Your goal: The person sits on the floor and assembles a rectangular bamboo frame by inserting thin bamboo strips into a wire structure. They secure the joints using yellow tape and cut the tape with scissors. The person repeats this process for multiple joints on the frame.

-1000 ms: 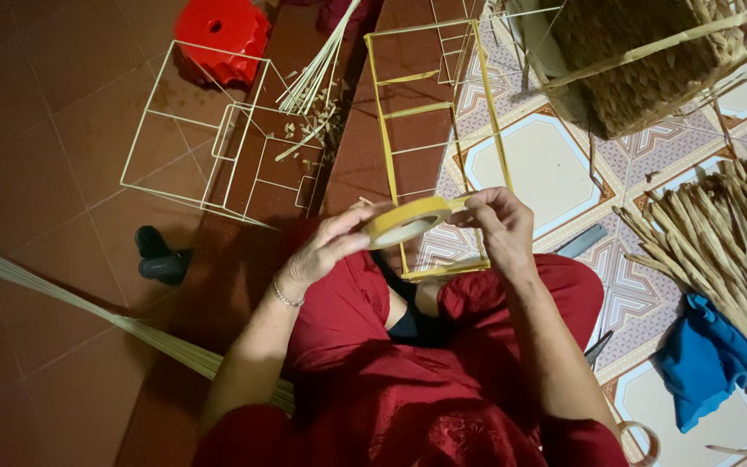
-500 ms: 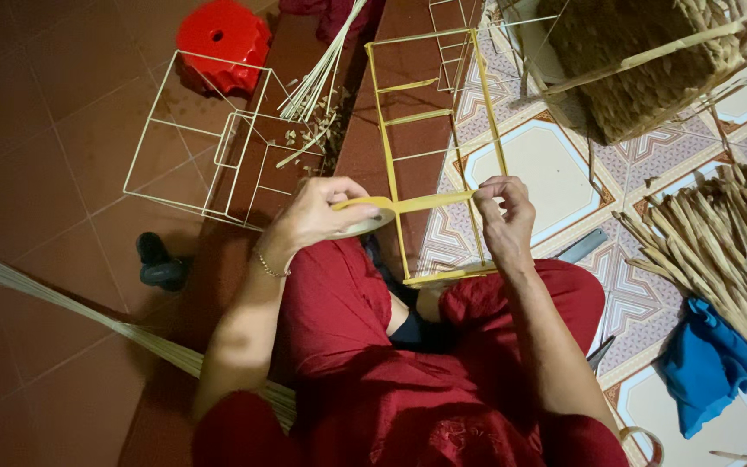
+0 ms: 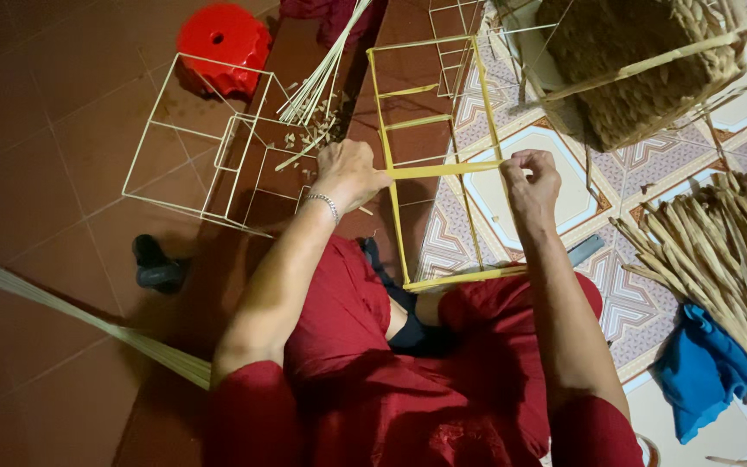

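A tall yellow wire frame (image 3: 395, 225) stands in front of my lap on the floor. A flat yellow strip (image 3: 443, 169) runs straight across it between its two long side rails. My left hand (image 3: 349, 173) pinches the strip's left end at the left rail. At the right rail my right hand (image 3: 532, 178) pinches the other end. I wear a bracelet on my left wrist and red clothes.
A white wire frame (image 3: 201, 143) lies left, with a red plastic stool (image 3: 222, 39) behind it and cut pale stalks (image 3: 317, 82). A woven basket (image 3: 641, 65) sits top right, dried straw (image 3: 719, 259) and a blue cloth (image 3: 702, 367) right, a dark object (image 3: 157, 264) left.
The curled yellow strip held near my lap has been raised and pulled straight across the frame, my hands moving apart to the two side rails.
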